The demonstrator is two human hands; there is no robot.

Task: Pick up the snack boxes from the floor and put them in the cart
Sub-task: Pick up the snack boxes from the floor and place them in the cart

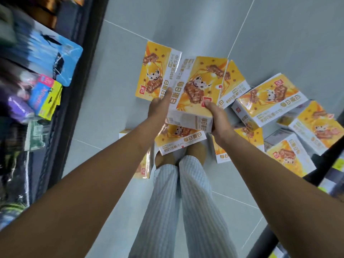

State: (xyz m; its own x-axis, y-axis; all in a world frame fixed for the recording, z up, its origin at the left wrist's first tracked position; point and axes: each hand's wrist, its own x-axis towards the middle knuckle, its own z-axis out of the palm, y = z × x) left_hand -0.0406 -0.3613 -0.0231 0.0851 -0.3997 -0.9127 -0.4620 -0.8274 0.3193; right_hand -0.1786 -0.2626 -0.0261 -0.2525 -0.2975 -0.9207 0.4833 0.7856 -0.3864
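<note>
Head view: both hands' grip clasps one snack box above crowded floor boxes.

Far left of the grip stands a dark shelf unit hung with a blue packet and a yellow-and-blue carded pack. Below the grip, striped trousers cover grey floor tiles.
</note>
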